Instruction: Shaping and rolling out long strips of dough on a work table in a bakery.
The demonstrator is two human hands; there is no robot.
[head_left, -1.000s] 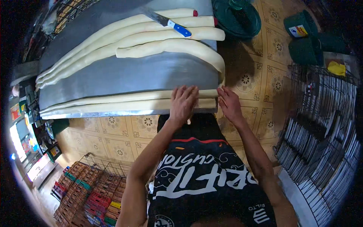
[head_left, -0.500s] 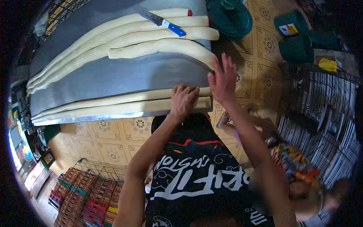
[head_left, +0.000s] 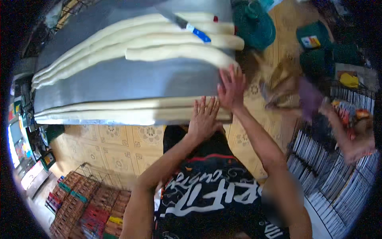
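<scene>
The long dough roll (head_left: 119, 111) lies along the near edge of the grey worktop (head_left: 119, 81). Its long way runs left to right, across the person's body. Its right end sits by the worktop's near right corner, and both hands are at that end.

The left hand (head_left: 205, 117) is flat on the roll, palm down, fingers spread and pointing away from the body. It's wide open & grips nothing, just presses on top. From this hand nearly all of the roll stretches off to the left.

The right hand (head_left: 231, 88) is a bit farther up & to the right, near the worktop's right edge. It's open too, fingers spread, holding nothing. It looks lifted or just touching the edge; can't tell which. So the left hand is the one on the dough, and the right hand is just beside it, not on it.

Farther back on the worktop lie more long dough rolls (head_left: 159, 40), side by side, also running left to right. A knife with a blue handle (head_left: 187, 26) rests across them, well away from both hands.
</scene>
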